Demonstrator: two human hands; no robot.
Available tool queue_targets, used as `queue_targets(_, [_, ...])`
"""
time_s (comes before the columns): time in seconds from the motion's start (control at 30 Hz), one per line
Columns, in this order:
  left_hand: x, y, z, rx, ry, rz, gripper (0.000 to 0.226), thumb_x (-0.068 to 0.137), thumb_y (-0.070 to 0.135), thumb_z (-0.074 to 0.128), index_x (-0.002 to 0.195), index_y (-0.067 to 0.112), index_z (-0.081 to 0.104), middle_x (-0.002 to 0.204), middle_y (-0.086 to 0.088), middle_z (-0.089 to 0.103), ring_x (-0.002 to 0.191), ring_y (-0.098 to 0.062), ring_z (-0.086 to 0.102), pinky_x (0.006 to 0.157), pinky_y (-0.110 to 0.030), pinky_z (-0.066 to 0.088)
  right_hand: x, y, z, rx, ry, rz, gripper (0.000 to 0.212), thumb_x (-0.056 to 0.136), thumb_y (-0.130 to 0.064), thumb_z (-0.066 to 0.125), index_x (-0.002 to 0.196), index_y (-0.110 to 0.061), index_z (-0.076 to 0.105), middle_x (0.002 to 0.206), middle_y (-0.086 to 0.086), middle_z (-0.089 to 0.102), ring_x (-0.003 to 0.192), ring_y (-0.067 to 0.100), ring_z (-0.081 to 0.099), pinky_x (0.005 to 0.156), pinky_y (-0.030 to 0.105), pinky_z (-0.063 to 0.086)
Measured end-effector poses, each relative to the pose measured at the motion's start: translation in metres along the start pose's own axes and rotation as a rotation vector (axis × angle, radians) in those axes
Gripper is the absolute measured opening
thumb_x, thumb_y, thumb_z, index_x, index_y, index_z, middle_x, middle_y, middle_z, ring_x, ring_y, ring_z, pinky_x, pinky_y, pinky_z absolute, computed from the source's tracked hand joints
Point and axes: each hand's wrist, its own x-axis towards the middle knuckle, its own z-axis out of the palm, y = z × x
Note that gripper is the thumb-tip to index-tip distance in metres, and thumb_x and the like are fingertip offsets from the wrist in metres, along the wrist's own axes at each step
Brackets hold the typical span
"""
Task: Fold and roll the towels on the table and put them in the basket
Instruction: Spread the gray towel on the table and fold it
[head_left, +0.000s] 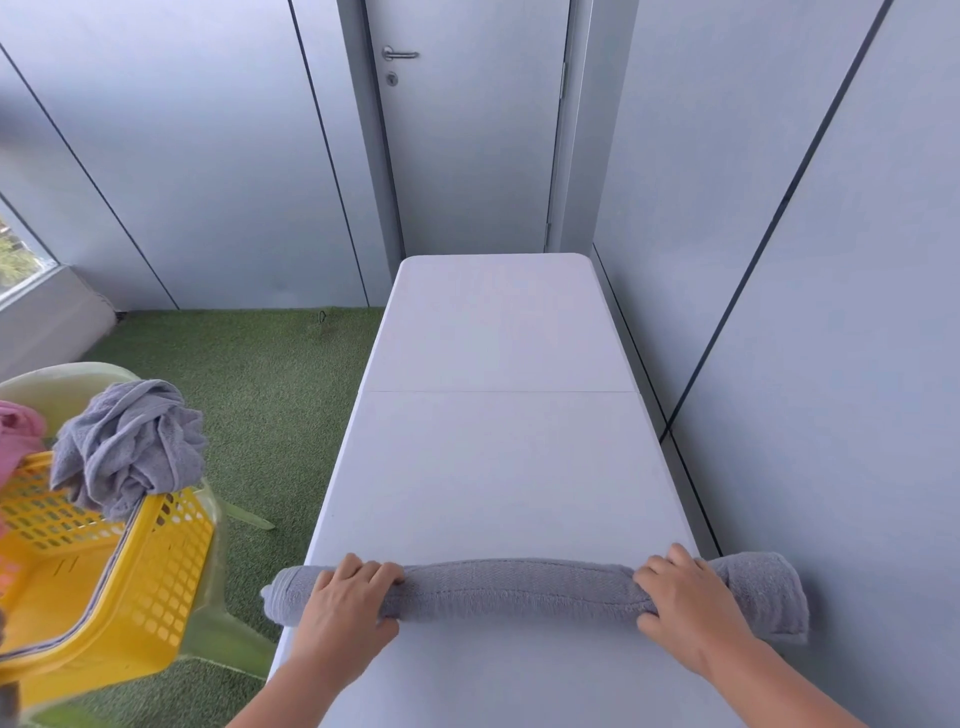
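Observation:
A grey towel (519, 590), rolled into a long tube, lies across the near end of the white table (498, 457), its ends hanging past both table edges. My left hand (345, 603) grips the roll near its left end, fingers curled over the top. My right hand (685, 603) grips it near the right end the same way. A yellow basket (156, 561) stands at the left on a pale green chair. A crumpled grey towel (130, 441) lies over the basket's far rim, with a pink towel (18, 431) beside it.
The table runs lengthwise away from me toward a grey door (467, 130). A grey wall (831, 312) stands close along the table's right side. Green artificial turf (249, 389) covers the floor between the table and the basket.

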Motion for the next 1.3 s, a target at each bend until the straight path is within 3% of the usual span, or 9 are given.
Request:
queue_targets(0.13, [0.001, -0.005, 0.003, 0.023, 0.073, 0.048, 0.029, 0.064, 0.049, 0.058, 0.092, 0.039, 0.062, 0.076, 0.024, 0.059, 0.085, -0.012, 0.052, 0.07, -0.03, 0.04, -0.001, 0.005, -0.001, 0.033, 0.01, 0.028, 0.016, 0.061, -0.044, 0.049, 0.056, -0.031, 0.057, 0.066, -0.017, 0.044, 0.071, 0.011, 0.045, 0.059, 0.024, 0.038])
queue_targets(0.3, [0.018, -0.008, -0.004, 0.029, 0.151, 0.011, 0.041, 0.07, 0.042, 0.052, 0.107, 0.038, 0.069, 0.096, 0.02, 0.058, 0.089, -0.013, 0.057, 0.073, -0.033, 0.044, 0.003, 0.013, -0.006, 0.166, 0.001, 0.174, 0.038, 0.091, -0.039, 0.043, 0.121, -0.03, 0.063, 0.111, -0.014, 0.061, 0.111, 0.016, 0.053, 0.093, 0.034, 0.042])
queue_targets(0.47, [0.026, 0.009, 0.004, -0.041, 0.166, -0.065, 0.047, 0.101, 0.053, 0.029, 0.127, 0.035, 0.063, 0.121, 0.017, 0.064, 0.119, -0.015, 0.061, 0.101, -0.041, 0.036, 0.003, 0.009, 0.003, 0.103, 0.02, 0.159, 0.063, 0.079, -0.066, 0.057, 0.125, -0.023, 0.06, 0.116, -0.007, 0.06, 0.115, 0.02, 0.055, 0.105, 0.04, 0.029])
queue_targets(0.57, [0.033, 0.03, 0.018, 0.012, 0.034, -0.03, 0.072, 0.083, 0.074, 0.049, 0.14, 0.031, 0.055, 0.137, 0.015, 0.058, 0.133, -0.017, 0.052, 0.113, -0.05, 0.023, 0.019, -0.004, 0.01, 0.042, -0.074, 0.133, 0.076, 0.06, -0.065, 0.062, 0.121, -0.021, 0.063, 0.11, -0.004, 0.061, 0.107, 0.023, 0.059, 0.104, 0.048, 0.029])
queue_targets(0.67, [0.049, 0.057, 0.026, 0.052, -0.041, 0.031, 0.091, 0.061, 0.069, 0.068, 0.142, 0.031, 0.049, 0.132, 0.014, 0.057, 0.128, -0.018, 0.056, 0.114, -0.054, 0.021, 0.046, -0.026, 0.016, 0.006, -0.131, 0.112, 0.078, 0.047, -0.058, 0.071, 0.114, -0.02, 0.066, 0.099, -0.005, 0.063, 0.092, 0.022, 0.063, 0.098, 0.046, 0.037])
queue_targets(0.83, [0.08, 0.107, 0.02, 0.08, -0.202, 0.094, 0.082, 0.07, 0.049, 0.068, 0.144, 0.033, 0.036, 0.133, 0.014, 0.049, 0.126, -0.018, 0.048, 0.114, -0.055, 0.024, 0.086, -0.084, 0.02, 0.047, -0.181, -0.044, 0.066, 0.059, -0.049, 0.076, 0.116, -0.022, 0.056, 0.102, -0.003, 0.06, 0.094, 0.024, 0.059, 0.081, 0.041, 0.049])
queue_targets(0.97, [0.09, 0.119, 0.024, 0.073, -0.233, 0.163, 0.071, 0.066, 0.043, 0.065, 0.133, 0.034, 0.043, 0.121, 0.013, 0.055, 0.112, -0.02, 0.055, 0.099, -0.043, 0.038, 0.098, -0.108, 0.019, 0.082, -0.221, -0.115, 0.065, 0.041, -0.051, 0.08, 0.098, -0.025, 0.061, 0.085, -0.008, 0.059, 0.076, 0.017, 0.061, 0.062, 0.034, 0.05])
queue_targets(1.13, [0.08, 0.039, 0.012, 0.106, -0.149, 0.188, 0.077, 0.049, 0.052, 0.074, 0.121, 0.044, 0.05, 0.097, 0.02, 0.059, 0.084, -0.012, 0.061, 0.075, -0.032, 0.05, 0.069, -0.024, 0.008, 0.078, -0.162, -0.147, 0.076, 0.05, -0.049, 0.075, 0.119, -0.032, 0.049, 0.098, -0.012, 0.061, 0.087, 0.015, 0.061, 0.072, 0.033, 0.051])
queue_targets(1.3, [0.053, -0.051, -0.009, 0.195, -0.211, -0.007, 0.08, 0.045, 0.058, 0.077, 0.121, 0.044, 0.054, 0.092, 0.022, 0.059, 0.082, -0.011, 0.062, 0.074, -0.033, 0.048, 0.028, 0.078, -0.014, 0.017, -0.315, 0.113, 0.079, 0.049, -0.053, 0.072, 0.125, -0.038, 0.052, 0.11, -0.02, 0.062, 0.097, 0.008, 0.061, 0.073, 0.027, 0.05])
